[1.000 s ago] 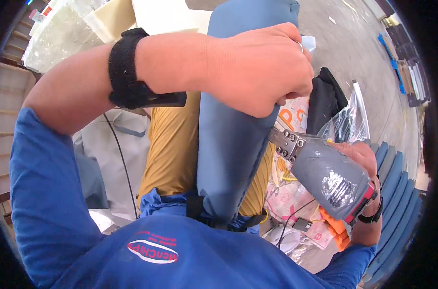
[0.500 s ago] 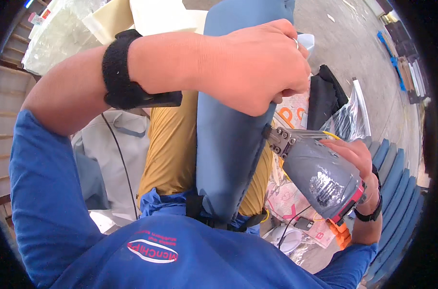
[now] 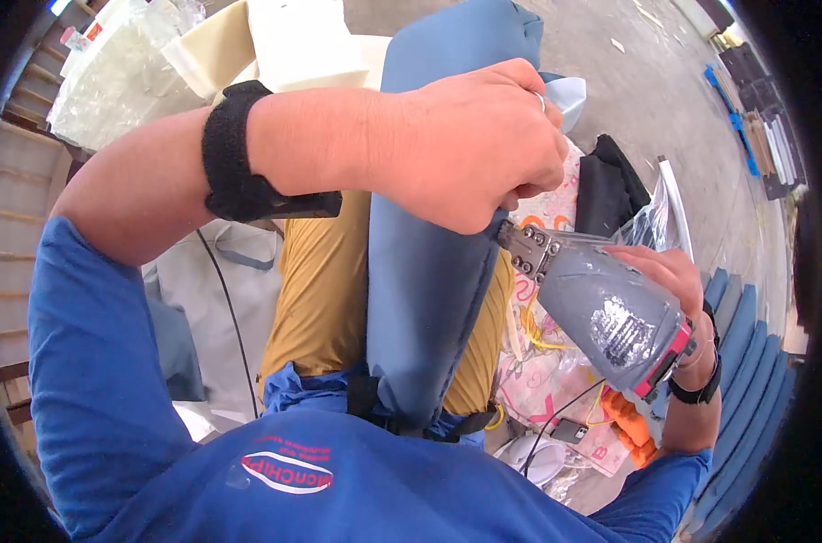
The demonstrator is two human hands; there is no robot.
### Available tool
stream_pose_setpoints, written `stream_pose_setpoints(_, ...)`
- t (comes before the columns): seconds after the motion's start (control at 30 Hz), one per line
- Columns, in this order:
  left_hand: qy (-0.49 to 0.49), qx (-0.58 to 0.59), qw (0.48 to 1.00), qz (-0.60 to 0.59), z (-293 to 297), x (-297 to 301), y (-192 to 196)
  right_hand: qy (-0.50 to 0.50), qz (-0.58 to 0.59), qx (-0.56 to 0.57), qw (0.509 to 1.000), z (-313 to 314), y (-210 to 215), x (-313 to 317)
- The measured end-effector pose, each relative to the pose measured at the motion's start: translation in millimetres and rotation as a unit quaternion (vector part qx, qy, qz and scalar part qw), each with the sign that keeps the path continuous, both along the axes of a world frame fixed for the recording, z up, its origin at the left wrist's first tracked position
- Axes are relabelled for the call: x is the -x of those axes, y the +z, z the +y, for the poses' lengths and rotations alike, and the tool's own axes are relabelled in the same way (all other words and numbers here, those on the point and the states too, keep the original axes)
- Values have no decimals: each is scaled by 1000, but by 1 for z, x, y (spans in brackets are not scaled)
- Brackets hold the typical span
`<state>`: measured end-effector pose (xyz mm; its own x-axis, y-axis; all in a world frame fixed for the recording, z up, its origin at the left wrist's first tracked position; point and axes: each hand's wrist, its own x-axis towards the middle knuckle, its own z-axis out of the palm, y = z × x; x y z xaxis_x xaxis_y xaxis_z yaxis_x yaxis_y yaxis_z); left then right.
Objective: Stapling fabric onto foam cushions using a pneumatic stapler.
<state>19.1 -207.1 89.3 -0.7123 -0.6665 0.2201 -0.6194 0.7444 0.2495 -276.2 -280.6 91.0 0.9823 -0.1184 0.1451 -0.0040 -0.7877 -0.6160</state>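
Note:
A long, dark blue padded cushion [image 3: 433, 299] lies over my lap, running away from my waist. My left hand [image 3: 479, 145] reaches across it, its fingers curled in a pinch on the cushion's right edge; the fingertips are mostly hidden beneath the hand. On the right, my right hand [image 3: 660, 271] is wrapped round a grey staple gun [image 3: 601, 317] with a red rear part. The gun's bolted metal nose touches or nearly touches the cushion's edge, just below my left hand. Part of my right hand's grip is hidden behind the gun's body.
Several blue padded pieces [image 3: 745, 380] stand stacked at right. A black folded piece [image 3: 614, 185] and clear plastic film [image 3: 669, 217] lie beyond the gun. Below it are a phone [image 3: 570, 431], a white bowl [image 3: 533, 460] and an orange cloth [image 3: 630, 427]. Pale foam [image 3: 307, 45] lies far left.
My left hand has come slightly nearer to me along the cushion's edge. The staple gun's nose has shifted slightly away from me, closing the gap to that hand.

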Motion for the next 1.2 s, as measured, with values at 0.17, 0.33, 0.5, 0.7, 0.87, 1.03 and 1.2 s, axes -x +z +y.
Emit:
stream_pose_setpoints(0.17, -5, 9, 1000, 10, 1, 0, 2, 10, -9, -10, 1000, -2, 3, -2)
stream_pose_setpoints(0.33, -4, 5, 1000, 12, 0, 1, 0, 6, 5, 3, 1000, -2, 3, -2)
stream_pose_setpoints(0.5, 4, 41, 999, 15, -2, 1, -4, 5, 4, 25, 1000, -1, 4, -4)
stream_pose_setpoints(0.7, 1, 24, 1000, 1, -2, -1, 3, -8, 20, 7, 1000, -1, 5, -2)
stream_pose_setpoints(0.87, -67, -35, 997, -1, -14, -14, 19, -14, -23, 6, 1000, -6, -6, 14)
stream_pose_setpoints(1.03, -113, -10, 993, -43, -34, -26, 45, -53, -36, 22, 998, 1, -6, 19)
stream_pose_setpoints(1.2, -103, -49, 993, -27, -29, -14, 35, -44, -44, -5, 998, 5, 0, 17)
